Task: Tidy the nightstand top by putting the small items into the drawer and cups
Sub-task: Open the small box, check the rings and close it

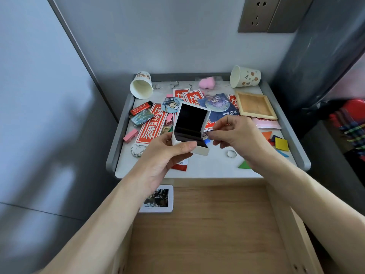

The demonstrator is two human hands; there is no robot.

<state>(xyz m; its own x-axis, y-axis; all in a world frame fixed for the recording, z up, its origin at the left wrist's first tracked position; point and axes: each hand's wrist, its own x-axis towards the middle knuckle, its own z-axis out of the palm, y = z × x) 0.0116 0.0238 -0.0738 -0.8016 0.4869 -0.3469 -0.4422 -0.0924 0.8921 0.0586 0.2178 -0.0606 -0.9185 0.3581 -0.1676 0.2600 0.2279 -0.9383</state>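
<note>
We hold the open ring box (190, 129) above the counter (215, 165). Our left hand (167, 153) fingers grip its base; our right hand (235, 133) pinches a tiny ring (209, 132) (light, slippery) by its rim beside the box.

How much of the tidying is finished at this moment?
Barely begun. Done: the drawer is open, holding only a photo card. In hand: left hand holds an open ring box; right hand pinches a small item beside it. Left: both paper cups lie tipped, clutter remains.
</note>
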